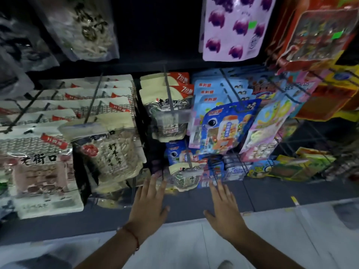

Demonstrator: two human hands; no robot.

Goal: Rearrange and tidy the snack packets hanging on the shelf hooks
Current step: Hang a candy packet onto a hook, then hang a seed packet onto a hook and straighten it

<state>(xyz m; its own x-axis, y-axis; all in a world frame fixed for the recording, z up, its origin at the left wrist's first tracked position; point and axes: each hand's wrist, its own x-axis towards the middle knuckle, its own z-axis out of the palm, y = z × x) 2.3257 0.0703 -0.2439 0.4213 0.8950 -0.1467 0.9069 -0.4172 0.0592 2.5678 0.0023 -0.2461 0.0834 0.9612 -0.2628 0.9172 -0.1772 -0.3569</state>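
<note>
Snack packets hang on metal hooks across a dark shelf. A cream seed packet [110, 150] hangs at centre left, and another cream packet [167, 107] hangs in the middle. A blue cartoon candy packet [227, 129] hangs at centre right. Lower down sit a small cream packet [184, 175] and a small blue packet [212, 171]. My left hand [149, 204] is open with fingers spread, its fingertips just below the lowest packets. My right hand [225, 208] is also open, fingers reaching towards the small blue packet. Neither hand holds anything.
Rows of red-and-white packets [38, 152] fill the left hooks. A pink packet with purple grapes [233, 28] and red packets [310, 35] hang above right. Yellow and green packets [291, 166] sit low at right. A dark shelf base [272, 193] meets pale floor tiles [272, 239].
</note>
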